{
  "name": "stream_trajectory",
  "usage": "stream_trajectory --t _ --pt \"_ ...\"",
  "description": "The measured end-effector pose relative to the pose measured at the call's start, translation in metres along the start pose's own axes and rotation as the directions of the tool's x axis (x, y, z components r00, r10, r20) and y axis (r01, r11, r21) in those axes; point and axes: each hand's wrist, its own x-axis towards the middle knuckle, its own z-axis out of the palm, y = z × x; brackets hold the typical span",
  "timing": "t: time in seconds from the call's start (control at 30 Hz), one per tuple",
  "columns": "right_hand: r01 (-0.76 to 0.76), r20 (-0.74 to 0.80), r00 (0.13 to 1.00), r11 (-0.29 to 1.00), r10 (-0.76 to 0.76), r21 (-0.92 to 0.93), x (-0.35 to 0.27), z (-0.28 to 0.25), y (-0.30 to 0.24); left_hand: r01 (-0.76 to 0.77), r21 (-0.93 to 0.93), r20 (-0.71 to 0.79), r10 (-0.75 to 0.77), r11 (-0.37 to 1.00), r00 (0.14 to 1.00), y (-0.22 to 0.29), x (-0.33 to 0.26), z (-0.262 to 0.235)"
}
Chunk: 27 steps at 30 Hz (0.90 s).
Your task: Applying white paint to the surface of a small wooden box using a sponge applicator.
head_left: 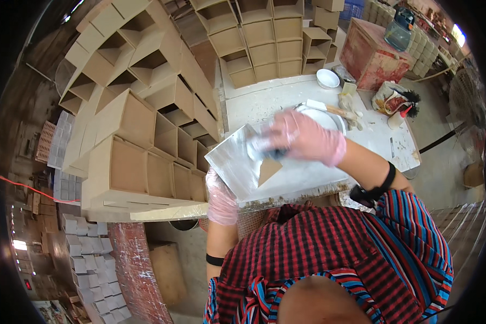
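Note:
My left hand (222, 198), in a thin clear glove, grips a cardboard box (229, 162) from its lower left side; some fingers are hidden behind it. The box is tilted over the table's front edge. Its upward face is smeared whitish, while a patch of bare brown board shows beside it. My right hand (302, 137), in a pinkish clear glove, is closed over a blurred white and dark thing at the box's right edge; motion hides its kind. Just beyond that hand lie a white round basin (337, 123) and a brush (329, 109) with a wooden handle.
Stacked brown boxes (129, 162) crowd the left side, and more boxes (264, 54) stand at the back of the white table (248, 100). Farther right are a white bowl (328, 79), a red crate (373, 56) with a water bottle (399, 29), and a small squeeze bottle (397, 120).

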Motion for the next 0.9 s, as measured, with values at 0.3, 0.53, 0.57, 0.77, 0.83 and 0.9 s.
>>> stream_trajectory --t 0.3,0.53,0.57,0.77,0.83,0.9 --pt "-0.023 -0.124 0.992 0.993 0.037 0.112 0.017 0.008 0.013 0.030 0.131 -0.031 -0.026 0.991 0.999 0.011 0.009 -0.018" --pt "0.086 0.062 0.994 0.986 -0.095 0.140 -0.018 0.010 -0.025 0.034 0.157 -0.133 -0.013 0.987 0.991 0.008 0.011 0.003" --pt "0.067 0.114 0.989 0.978 -0.091 0.197 -0.024 0.005 -0.033 0.021 0.165 -0.123 -0.001 0.986 0.992 0.011 0.012 0.003" --pt "0.039 -0.139 0.990 0.996 -0.028 0.079 0.022 0.006 0.000 0.010 0.170 -0.020 -0.007 0.985 1.000 -0.001 0.014 0.010" --pt "0.051 -0.130 0.991 0.995 -0.040 0.083 0.025 0.014 0.006 0.030 0.041 -0.050 -0.028 0.999 0.998 -0.004 0.013 0.008" --pt "0.060 0.000 0.998 0.991 -0.060 0.119 -0.002 0.020 -0.014 0.024 0.162 -0.159 0.002 0.987 0.987 -0.003 0.013 0.007"
